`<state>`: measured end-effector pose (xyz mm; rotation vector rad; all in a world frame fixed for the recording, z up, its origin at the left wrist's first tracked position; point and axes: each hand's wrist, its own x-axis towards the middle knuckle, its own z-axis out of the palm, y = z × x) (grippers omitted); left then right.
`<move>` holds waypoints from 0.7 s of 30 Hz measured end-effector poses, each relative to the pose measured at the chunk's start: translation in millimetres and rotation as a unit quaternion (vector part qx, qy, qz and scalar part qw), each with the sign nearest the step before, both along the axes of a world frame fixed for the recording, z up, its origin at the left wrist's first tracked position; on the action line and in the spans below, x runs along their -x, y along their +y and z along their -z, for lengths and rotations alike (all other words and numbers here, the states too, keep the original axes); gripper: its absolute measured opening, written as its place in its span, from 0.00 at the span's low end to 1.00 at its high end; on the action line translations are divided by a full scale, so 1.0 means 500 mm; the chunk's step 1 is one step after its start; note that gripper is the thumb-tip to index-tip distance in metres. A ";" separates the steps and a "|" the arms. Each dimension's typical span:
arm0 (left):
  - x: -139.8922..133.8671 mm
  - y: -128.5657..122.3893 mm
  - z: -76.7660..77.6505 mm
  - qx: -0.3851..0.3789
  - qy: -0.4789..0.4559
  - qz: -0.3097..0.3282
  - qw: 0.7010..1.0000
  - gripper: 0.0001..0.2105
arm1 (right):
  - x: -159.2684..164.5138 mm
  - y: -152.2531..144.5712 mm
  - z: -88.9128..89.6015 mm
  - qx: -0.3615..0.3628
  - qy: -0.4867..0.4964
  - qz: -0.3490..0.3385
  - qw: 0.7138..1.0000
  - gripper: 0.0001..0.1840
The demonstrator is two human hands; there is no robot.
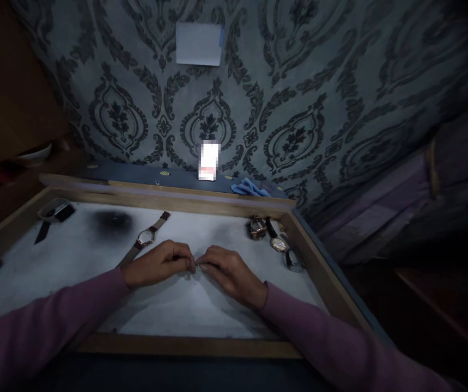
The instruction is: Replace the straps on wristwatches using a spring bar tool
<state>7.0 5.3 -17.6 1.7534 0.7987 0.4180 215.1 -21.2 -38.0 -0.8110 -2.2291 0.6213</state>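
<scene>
Over the middle of a white-bottomed wooden tray (201, 347), my left hand (160, 263) and my right hand (231, 274) meet at the fingertips. Both are closed in a pinch around something tiny between them, too small and dim to name. Just beyond my left hand lies a wristwatch (146, 237) with a round pale dial and a brown strap, stretched out diagonally; my left wrist overlaps its near strap end. Farther right of my right hand sit a dark bracelet-like watch (257, 228), a round-dial watch with a black strap (278, 243) and another dark watch (294, 261).
At the tray's far left corner is a dark-strapped watch (58, 211). Beyond the back rim, a bright blurred upright rectangle (209, 160) and a crumpled blue cloth (250, 188) rest on a ledge. A patterned wall (291, 125) rises behind; a curtain (397, 201) hangs right.
</scene>
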 end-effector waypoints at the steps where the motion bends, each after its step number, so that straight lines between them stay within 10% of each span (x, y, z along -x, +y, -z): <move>1: -0.001 0.000 -0.002 0.000 -0.001 -0.002 1.000 0.10 | 0.000 0.000 0.000 0.002 -0.002 0.001 1.000 0.10; 21: 0.010 0.017 0.012 0.026 -0.031 0.037 0.998 0.13 | 0.000 -0.002 -0.007 0.031 0.014 -0.005 0.999 0.10</move>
